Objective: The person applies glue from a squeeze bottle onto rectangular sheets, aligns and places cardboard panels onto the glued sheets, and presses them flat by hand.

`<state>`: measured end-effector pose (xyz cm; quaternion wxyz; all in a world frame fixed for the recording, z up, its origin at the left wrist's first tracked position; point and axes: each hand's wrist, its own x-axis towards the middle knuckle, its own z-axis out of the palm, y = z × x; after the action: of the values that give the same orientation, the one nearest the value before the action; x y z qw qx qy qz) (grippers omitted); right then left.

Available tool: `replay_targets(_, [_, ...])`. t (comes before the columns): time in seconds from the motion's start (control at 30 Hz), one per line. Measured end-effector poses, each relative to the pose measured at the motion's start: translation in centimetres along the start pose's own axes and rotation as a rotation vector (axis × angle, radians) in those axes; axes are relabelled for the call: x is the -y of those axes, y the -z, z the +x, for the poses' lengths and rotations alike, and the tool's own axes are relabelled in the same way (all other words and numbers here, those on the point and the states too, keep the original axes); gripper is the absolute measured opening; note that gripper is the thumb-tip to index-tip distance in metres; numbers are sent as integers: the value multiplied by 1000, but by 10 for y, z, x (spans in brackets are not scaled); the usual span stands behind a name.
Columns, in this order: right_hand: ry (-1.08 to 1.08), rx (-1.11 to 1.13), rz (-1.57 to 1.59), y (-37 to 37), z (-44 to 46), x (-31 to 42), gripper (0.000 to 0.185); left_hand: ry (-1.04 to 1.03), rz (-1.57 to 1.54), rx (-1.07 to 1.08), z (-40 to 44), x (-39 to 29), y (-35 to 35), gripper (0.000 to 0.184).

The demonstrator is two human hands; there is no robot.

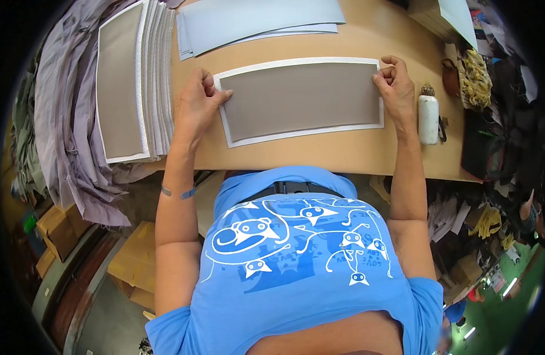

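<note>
A grey-brown rectangular panel with a white border (pixel 302 100) lies on the tan table (pixel 272 157). My left hand (pixel 198 102) pinches its left edge near the upper corner, thumb on top of the border. At the upper right corner, my right hand (pixel 395 89) has its fingers curled and pinched on the border. To the left of my left hand stands a fanned stack of similar bordered panels (pixel 121 89). Just right of my right hand is a white bottle (pixel 428 118) with a brownish top.
Pale blue sheets (pixel 260 22) lie at the back of the table. Lilac fabric (pixel 71 118) hangs over the left side. A small dark tool (pixel 443 129) is beside the bottle, with yellow material (pixel 475 80) farther right. Cardboard boxes (pixel 133 260) stand below left.
</note>
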<state>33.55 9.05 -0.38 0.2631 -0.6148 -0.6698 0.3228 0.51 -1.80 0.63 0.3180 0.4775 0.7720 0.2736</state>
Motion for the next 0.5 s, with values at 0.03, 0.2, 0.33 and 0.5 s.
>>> replay_targets(0.03, [3, -9, 13, 0, -1, 0, 33, -1, -3, -2, -1, -1, 0, 32])
replay_targets(0.2, [-26, -41, 28, -1, -3, 2, 35, 4, -15, -4, 0, 1, -1, 31])
replay_targets(0.33, [-26, -45, -21, -2, -2, 1, 35, 2, -9, 6, 0, 0, 0, 31])
replay_targets(0.5, [-2, -43, -68, -3, 1, -1, 35, 5, -27, 9, 0, 0, 1, 30])
